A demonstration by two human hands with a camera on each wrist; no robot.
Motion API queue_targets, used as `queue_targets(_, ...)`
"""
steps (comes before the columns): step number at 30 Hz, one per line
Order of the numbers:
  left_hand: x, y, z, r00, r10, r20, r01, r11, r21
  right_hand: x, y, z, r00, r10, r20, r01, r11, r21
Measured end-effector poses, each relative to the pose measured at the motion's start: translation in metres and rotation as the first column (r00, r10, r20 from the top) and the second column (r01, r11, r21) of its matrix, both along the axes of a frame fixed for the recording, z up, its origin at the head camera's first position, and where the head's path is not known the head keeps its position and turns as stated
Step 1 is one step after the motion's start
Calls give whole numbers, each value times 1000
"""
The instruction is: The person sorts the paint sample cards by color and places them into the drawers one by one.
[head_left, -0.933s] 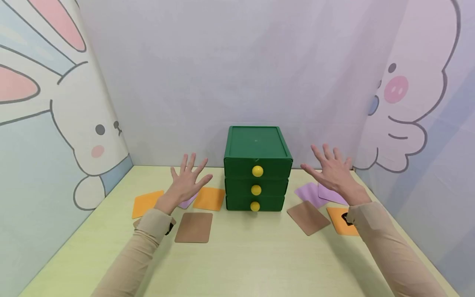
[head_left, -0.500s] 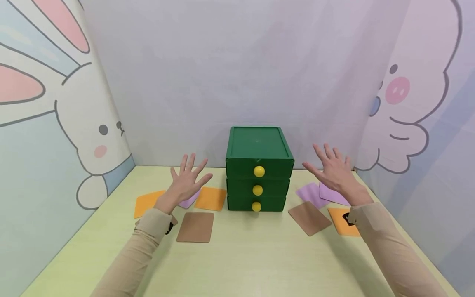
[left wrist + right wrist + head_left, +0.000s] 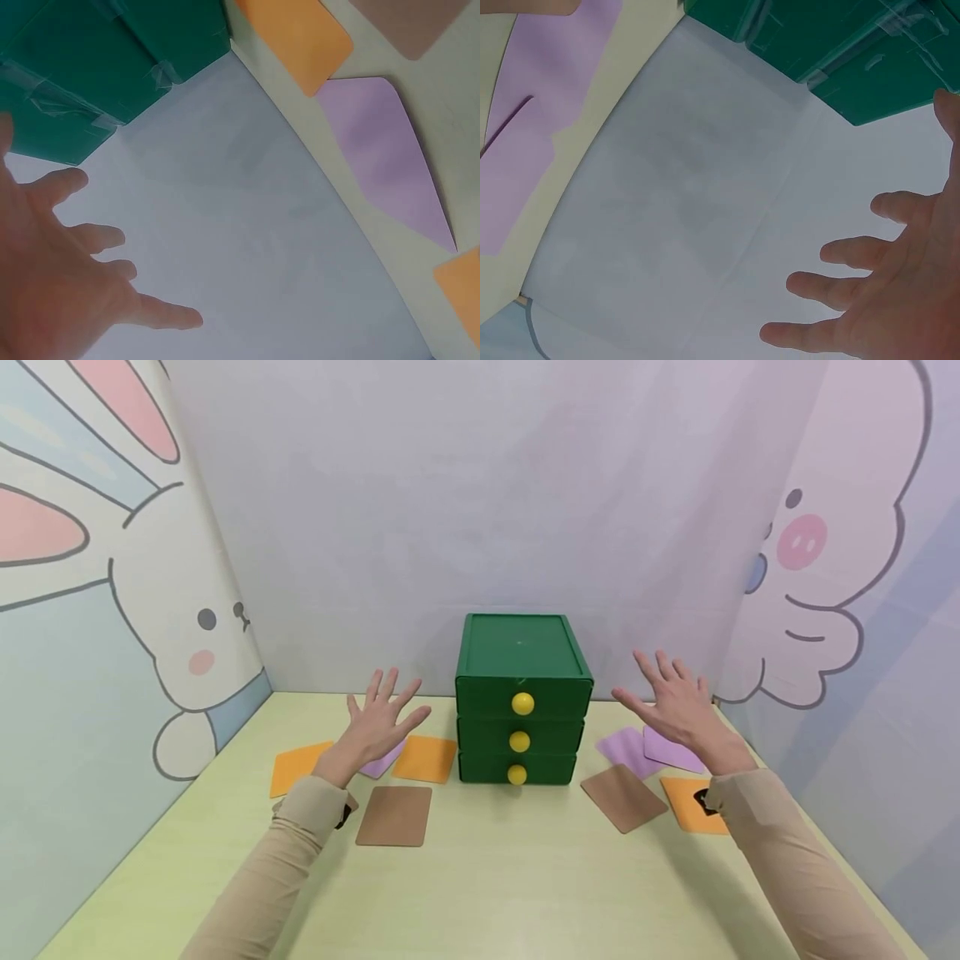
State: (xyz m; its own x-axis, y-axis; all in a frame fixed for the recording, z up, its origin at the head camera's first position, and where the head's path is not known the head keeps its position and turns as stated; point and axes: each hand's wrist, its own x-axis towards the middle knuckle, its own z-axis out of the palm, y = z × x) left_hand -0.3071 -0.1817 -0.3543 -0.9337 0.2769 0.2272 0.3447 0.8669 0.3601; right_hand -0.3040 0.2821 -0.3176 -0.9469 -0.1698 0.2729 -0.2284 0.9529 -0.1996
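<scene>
A green cabinet (image 3: pixel 523 645) of three stacked drawers stands at the back middle of the table, every drawer closed. Each front carries a round yellow knob (image 3: pixel 522 703). To its left my left hand (image 3: pixel 372 727) hovers above the cards with fingers spread, holding nothing. On the other side my right hand (image 3: pixel 675 710) is raised the same way, fingers apart and palm bare. Neither hand touches the cabinet. In the left wrist view the cabinet's side (image 3: pixel 150 67) shows clear tape across its seams. The right wrist view shows the opposite side (image 3: pixel 840 52), also taped.
Left of the cabinet lie orange cards (image 3: pixel 424 760), a brown card (image 3: pixel 394 817) and a purple card (image 3: pixel 382 150). On the right are purple cards (image 3: pixel 628 752), a brown card (image 3: pixel 624 799) and an orange card (image 3: pixel 686 806). Cloth walls (image 3: pixel 480 510) with cartoon animals enclose the table.
The head view has shifted very slightly. Both hands stay spread in the same places, and the cabinet and cards have not moved.
</scene>
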Motion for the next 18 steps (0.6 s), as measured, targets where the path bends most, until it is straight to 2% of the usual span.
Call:
queue_targets(5,-3,3,5,1000,-6,6,6,1000,27,-1,0,1,1000,1,26,-1,1000,2)
queue_targets(10,-11,10,17,998,-59,25,55,991,119,-1,-1,4,999,-2,39,1,1000,19)
queue_targets(12,-14,13,24,995,-101,26,95,978,186,-2,-1,5,999,1,36,-2,1000,25)
queue_targets(18,-21,24,52,971,-237,41,208,912,352,-1,-5,7,999,21,29,-22,999,36)
